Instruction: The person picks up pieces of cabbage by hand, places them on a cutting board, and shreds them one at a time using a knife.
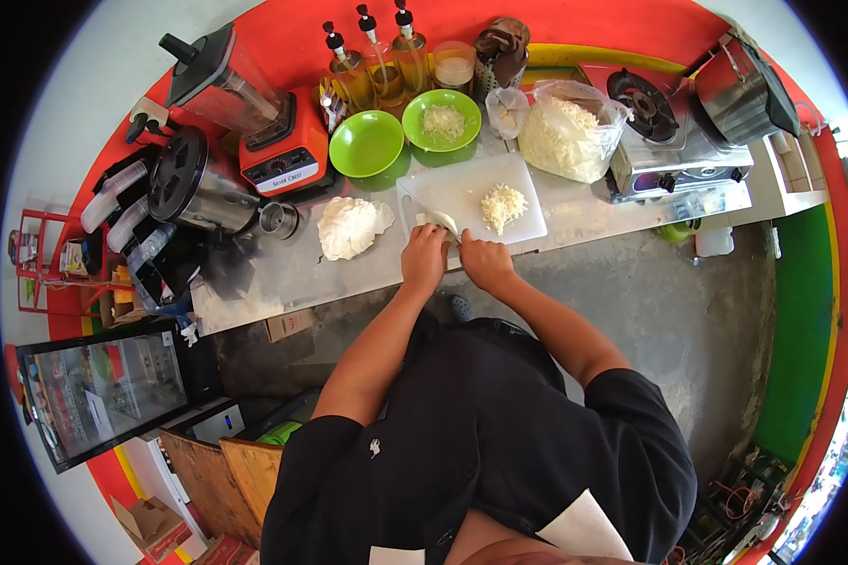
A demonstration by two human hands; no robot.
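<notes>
On the metal counter lies a white cutting board [481, 179] with a small pile of shredded white food [504, 208] on its right part. At the board's front edge, my left hand [426, 252] is closed at a pale wrap-like piece [438, 220]. My right hand [485, 261] is closed close beside it, its fingertips at the same piece; what it grips is too small to make out. Left of the board rests a stack of pale thin sheets [350, 227]. Behind the board are an empty green bowl [366, 144] and a green bowl with some shreds [442, 121].
A bag of shredded white food [567, 132] stands behind right, beside a gas stove [674, 151] with a big pot [740, 89]. Bottles [382, 71] stand at the back. A red blender [278, 151], metal canister [212, 188] and small metal cup [278, 219] are left.
</notes>
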